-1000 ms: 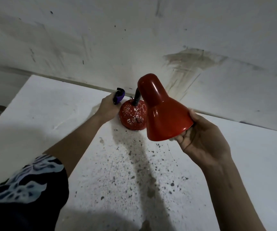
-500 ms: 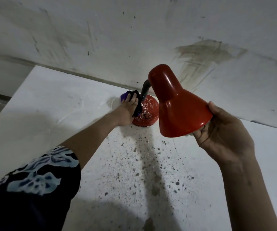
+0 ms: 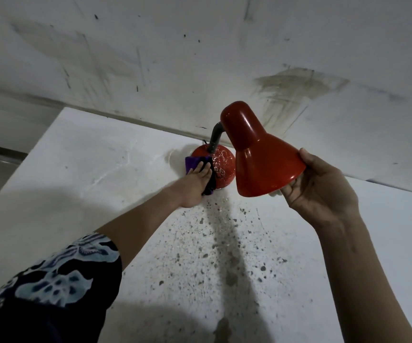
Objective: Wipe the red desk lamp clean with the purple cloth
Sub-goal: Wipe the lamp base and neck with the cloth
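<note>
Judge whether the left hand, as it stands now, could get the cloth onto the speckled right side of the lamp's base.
Probably yes. The left hand already presses the cloth on the base, and the right hand holds the shade up, clear of it.

Left hand (image 3: 195,184) pressing purple cloth (image 3: 192,162) against speckled base of red desk lamp (image 3: 262,154), right hand (image 3: 321,191) gripping shade rim, white spotted table (image 3: 76,154), stained wall (image 3: 200,58).

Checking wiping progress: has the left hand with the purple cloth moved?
Yes. The left hand brought the purple cloth from beside the round red lamp base onto it.
</note>
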